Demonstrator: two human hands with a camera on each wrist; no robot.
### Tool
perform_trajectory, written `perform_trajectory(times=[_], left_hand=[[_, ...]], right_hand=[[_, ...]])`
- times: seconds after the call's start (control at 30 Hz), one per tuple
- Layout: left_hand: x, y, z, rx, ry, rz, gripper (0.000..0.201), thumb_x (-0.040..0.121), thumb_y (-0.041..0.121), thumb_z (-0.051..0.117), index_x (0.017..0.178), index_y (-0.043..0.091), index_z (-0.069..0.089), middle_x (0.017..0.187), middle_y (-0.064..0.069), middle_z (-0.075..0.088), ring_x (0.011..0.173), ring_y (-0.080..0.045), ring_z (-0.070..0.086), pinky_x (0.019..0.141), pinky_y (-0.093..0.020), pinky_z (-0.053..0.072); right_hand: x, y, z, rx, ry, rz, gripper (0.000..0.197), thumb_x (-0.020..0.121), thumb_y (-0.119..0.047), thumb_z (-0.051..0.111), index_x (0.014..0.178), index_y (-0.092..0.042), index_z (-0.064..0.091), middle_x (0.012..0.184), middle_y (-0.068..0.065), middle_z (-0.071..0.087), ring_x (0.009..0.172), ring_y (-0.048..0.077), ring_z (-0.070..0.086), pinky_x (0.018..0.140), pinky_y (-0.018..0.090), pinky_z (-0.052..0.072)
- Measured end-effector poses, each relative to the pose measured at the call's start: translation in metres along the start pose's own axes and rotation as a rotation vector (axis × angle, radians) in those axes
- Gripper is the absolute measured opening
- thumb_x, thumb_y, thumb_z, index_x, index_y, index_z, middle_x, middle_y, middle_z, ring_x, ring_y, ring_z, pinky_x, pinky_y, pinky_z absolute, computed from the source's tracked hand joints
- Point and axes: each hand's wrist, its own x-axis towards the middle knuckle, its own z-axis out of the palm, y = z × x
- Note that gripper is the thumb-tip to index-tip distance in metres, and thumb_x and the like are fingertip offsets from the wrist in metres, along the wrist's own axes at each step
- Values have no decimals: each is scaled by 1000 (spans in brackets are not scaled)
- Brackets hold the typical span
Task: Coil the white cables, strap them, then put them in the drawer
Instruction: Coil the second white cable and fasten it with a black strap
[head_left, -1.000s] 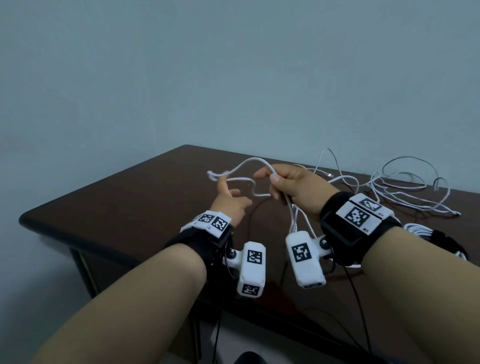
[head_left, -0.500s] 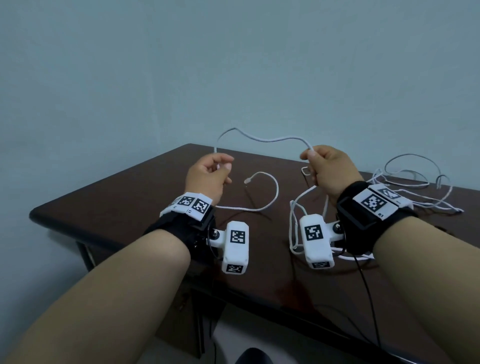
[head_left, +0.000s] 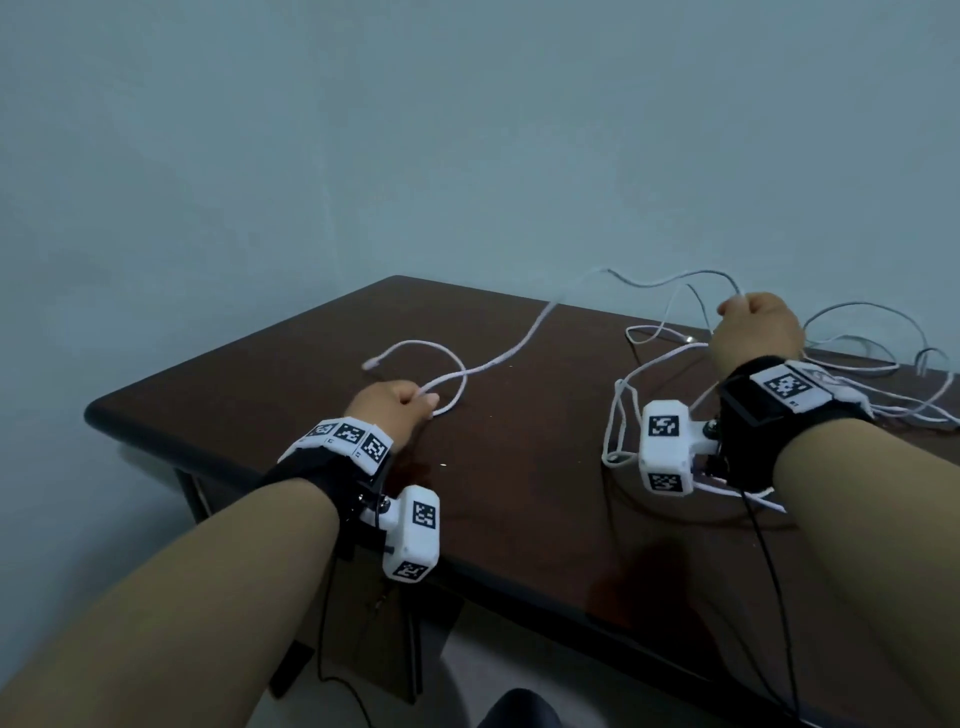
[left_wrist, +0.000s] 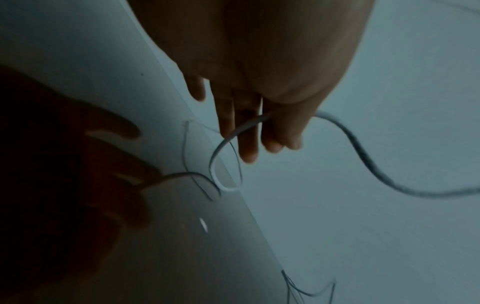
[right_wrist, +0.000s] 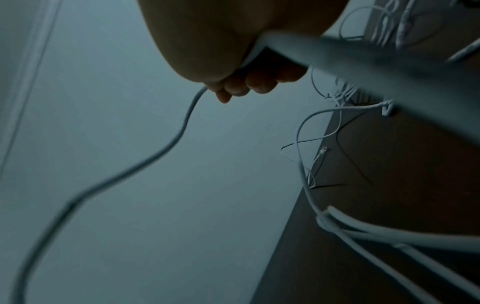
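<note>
Hands wider apart: left hand (head_left: 393, 404), right hand (head_left: 754, 328), one white cable (head_left: 511, 349) between.

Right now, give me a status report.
Left hand and right hand both grip white cable, uncoiled. Loose cable tangle behind right hand.

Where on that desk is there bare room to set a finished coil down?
Bare wood lies between the left hand and the right hand, toward the table front edge, and at its left corner. The right side is crowded with loose white cables.
</note>
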Motion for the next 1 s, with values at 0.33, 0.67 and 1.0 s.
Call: perform_trajectory(times=[0.33,0.67,1.0], left_hand=[[-2,64,6,-179,142,123,20,99,27,39,99,15,54,73,1,49,67,-20,47,65,-29,34],[-17,79,22,-606,-121,336,24,89,9,59,81,31,65,70,3,59,53,-7,47,63,-28,42],[-12,29,31,-188,-141,121,4,88,24,62,86,22,62,73,10,57,64,-5,52,55,-14,39]], right_hand=[[-38,-30,18,-451,-127,-512,88,68,-15,60,142,-33,15,149,5,17,139,29,12,112,46,11],[-63,-41,42,-404,-641,-877,19,92,-29,52,102,-16,61,89,6,59,103,26,54,75,29,36],[-35,-29,12,-40,-480,-466,21,95,-24,44,88,-15,61,62,-1,45,56,13,42,55,25,35]])
